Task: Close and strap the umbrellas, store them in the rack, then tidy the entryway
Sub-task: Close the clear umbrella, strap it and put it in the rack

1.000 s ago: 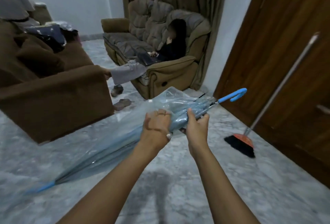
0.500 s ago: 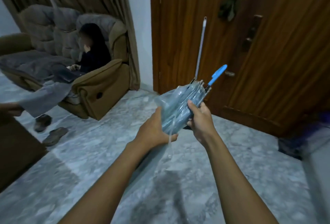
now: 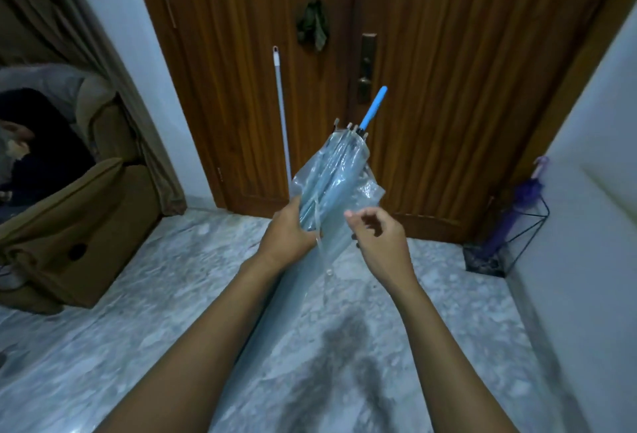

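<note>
A folded clear-blue plastic umbrella (image 3: 336,174) points up and away from me, its bright blue handle (image 3: 374,106) toward the wooden door. My left hand (image 3: 287,234) grips the canopy from the left side. A thin clear strap (image 3: 319,232) dangles beside that hand. My right hand (image 3: 377,238) hovers just right of the canopy, fingers apart and curled, not gripping it. A black wire umbrella rack (image 3: 506,236) stands in the right corner with a purple umbrella (image 3: 525,198) leaning in it.
A broom handle (image 3: 282,112) leans on the wooden door (image 3: 431,70). A brown armchair (image 3: 74,225) with a seated person stands at the left. A white wall (image 3: 586,191) closes the right side. Marble floor (image 3: 172,312) lies below.
My view has swung right from the sofas to the door and rack. The umbrella has tipped from lying sideways to pointing upward. My right hand has come off the canopy.
</note>
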Demonstrator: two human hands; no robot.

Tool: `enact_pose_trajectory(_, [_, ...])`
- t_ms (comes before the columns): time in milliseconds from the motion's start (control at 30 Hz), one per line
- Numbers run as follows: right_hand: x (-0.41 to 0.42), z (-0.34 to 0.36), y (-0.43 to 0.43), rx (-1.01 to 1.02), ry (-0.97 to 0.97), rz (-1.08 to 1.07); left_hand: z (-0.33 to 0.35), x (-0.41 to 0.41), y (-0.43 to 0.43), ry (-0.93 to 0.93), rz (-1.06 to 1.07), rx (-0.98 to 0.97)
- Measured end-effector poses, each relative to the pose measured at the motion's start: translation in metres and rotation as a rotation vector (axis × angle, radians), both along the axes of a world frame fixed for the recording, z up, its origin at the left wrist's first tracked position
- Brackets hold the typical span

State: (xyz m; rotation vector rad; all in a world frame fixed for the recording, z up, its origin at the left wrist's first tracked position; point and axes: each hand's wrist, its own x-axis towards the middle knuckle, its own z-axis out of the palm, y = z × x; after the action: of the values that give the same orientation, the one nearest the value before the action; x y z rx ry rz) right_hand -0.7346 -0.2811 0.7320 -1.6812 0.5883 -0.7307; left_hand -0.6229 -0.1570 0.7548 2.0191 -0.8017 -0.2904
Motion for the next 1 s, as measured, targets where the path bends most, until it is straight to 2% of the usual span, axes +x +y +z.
enact_pose_trajectory(100, [0.001,-0.009,-0.016,0.025,0.101,0.231,0.002,0.006,-0.036,-0.009,0.003,-0.018])
enact_pose_trajectory(233, [0.011,-0.011,-0.038,-0.003,0.093,0.311,-0.001,0.02,-0.068,-0.026,-0.006,0.011])
enact_pose_trajectory(367, [0.016,-0.001,-0.067,0.165,-0.012,0.21,-0.004,0.042,-0.088,-0.074,0.008,0.036])
enact_pose_trajectory(533, [0.023,0.011,-0.094,0.047,0.043,0.041,0.003,0.062,-0.1,-0.036,-0.019,-0.005])
enact_pose_trajectory(633, [0.025,0.009,-0.107,0.063,0.076,0.057,0.007,0.068,-0.106,0.045,-0.053,-0.036])
enact_pose_trajectory(833, [0.024,-0.013,-0.112,0.248,0.018,0.136,0.011,0.074,-0.111,0.244,-0.056,-0.169])
enact_pose_trajectory(1000, [0.022,-0.018,-0.119,0.424,-0.059,0.129,0.019,0.063,-0.11,0.537,-0.119,-0.295])
